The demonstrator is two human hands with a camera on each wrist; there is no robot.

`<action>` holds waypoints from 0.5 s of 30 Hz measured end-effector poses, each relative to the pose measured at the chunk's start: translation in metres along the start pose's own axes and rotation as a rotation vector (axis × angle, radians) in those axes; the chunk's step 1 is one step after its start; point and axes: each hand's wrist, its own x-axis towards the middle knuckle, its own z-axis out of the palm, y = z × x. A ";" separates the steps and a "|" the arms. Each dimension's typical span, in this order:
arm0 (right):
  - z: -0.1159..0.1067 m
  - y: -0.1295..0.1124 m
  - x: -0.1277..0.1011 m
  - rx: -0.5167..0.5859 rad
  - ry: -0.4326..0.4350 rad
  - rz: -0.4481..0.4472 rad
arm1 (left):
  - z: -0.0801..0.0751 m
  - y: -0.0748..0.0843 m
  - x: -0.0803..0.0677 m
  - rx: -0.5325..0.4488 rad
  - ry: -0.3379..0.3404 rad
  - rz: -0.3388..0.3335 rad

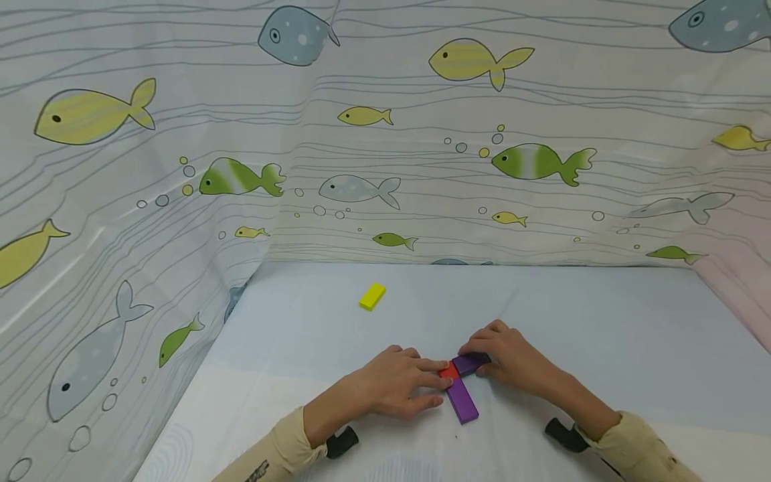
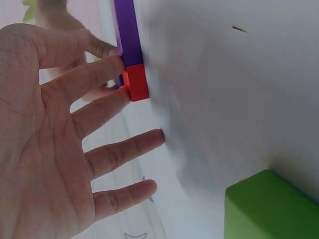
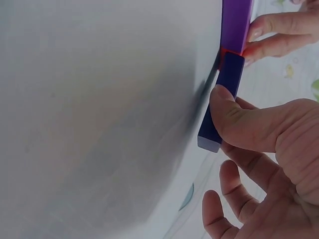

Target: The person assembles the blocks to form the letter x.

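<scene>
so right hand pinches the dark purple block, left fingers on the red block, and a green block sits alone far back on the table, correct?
Not quite: the block alone at the back is yellow, as the head view shows. The rest holds: the right hand pinches the dark purple block, and the left hand's fingers touch the red block.

We count two purple blocks: one long purple block point(image 1: 462, 402) lying at about 6 o'clock on the bench point(image 1: 602, 314), and a darker purple block point(image 1: 472, 362) just above it toward 12 o'clock. We count one red block point(image 1: 446, 370), touching both purple ones, one yellow block point(image 1: 372, 296) well apart at about 11 o'clock, and one green block point(image 2: 271, 206), seen only from the left wrist. That makes five blocks. We see two hands, the left hand point(image 1: 397, 388) and the right hand point(image 1: 512, 358)
</scene>
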 end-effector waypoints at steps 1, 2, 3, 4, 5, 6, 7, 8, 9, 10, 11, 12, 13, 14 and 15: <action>0.000 0.000 0.000 -0.005 0.002 -0.001 | 0.000 0.000 0.000 0.003 0.001 0.000; 0.001 0.000 0.000 -0.008 0.004 -0.001 | 0.001 0.000 0.000 0.004 0.002 0.001; 0.001 0.000 0.000 -0.012 0.006 -0.002 | 0.001 0.000 0.000 0.006 0.004 0.001; 0.002 0.000 0.000 -0.017 0.012 -0.008 | 0.001 0.000 0.000 0.008 0.006 0.002; 0.002 0.000 0.001 -0.020 0.016 -0.009 | 0.001 0.000 0.000 0.010 0.007 0.002; 0.003 0.000 0.001 -0.028 0.018 -0.011 | 0.001 0.000 0.000 0.010 0.007 0.002; 0.003 0.000 0.001 -0.031 0.020 -0.012 | 0.002 0.000 0.000 0.010 0.008 0.002; 0.003 0.000 0.001 -0.035 0.020 -0.014 | 0.002 0.000 0.000 0.009 0.007 0.002; 0.004 0.000 0.001 -0.040 0.020 -0.015 | 0.002 0.000 0.000 0.008 0.006 0.001; 0.004 0.000 0.001 -0.042 0.018 -0.015 | 0.002 0.000 0.000 0.007 0.004 0.000; 0.004 0.000 0.001 -0.041 0.013 -0.011 | 0.002 -0.001 0.000 0.006 0.003 -0.001; 0.005 0.000 0.001 -0.042 0.011 -0.013 | 0.002 -0.001 0.000 0.006 0.003 -0.001; 0.005 0.000 0.001 -0.039 0.009 -0.012 | 0.002 -0.001 0.000 0.005 0.003 -0.002; 0.005 0.000 0.001 -0.040 0.009 -0.013 | 0.002 -0.001 0.001 0.006 0.003 -0.002; 0.005 0.000 0.001 -0.041 0.008 -0.013 | 0.003 -0.001 0.001 0.005 0.003 -0.002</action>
